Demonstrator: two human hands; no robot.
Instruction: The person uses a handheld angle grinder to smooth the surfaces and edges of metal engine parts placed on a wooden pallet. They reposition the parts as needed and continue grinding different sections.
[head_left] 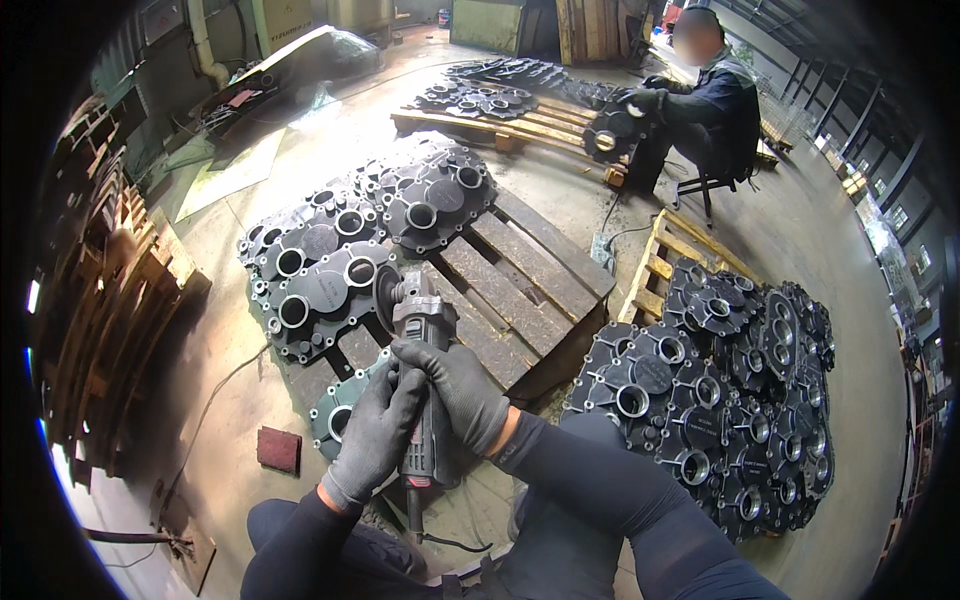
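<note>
An angle grinder (417, 440) is held upright in front of me, its disc (386, 291) at the top left and its cord leaving the bottom. My right hand (460, 393), in a grey glove, wraps round the tool just below its head. Against the left side of its body my left hand (374, 440), gloved too, is closed; its fingertips meet the right hand. Partly hidden behind the left hand lies a greenish metal cover casting (324, 414). Beyond the disc, several dark cover castings (321, 287) with round bores rest on a wooden pallet (520, 290).
More castings (650, 375) are stacked at my right by another pallet (660, 262). A reddish-brown abrasive pad (279, 450) lies on the floor. Upright pallets (120, 300) lean at the left. A seated person (715, 105) handles a casting beside a far pallet (520, 128).
</note>
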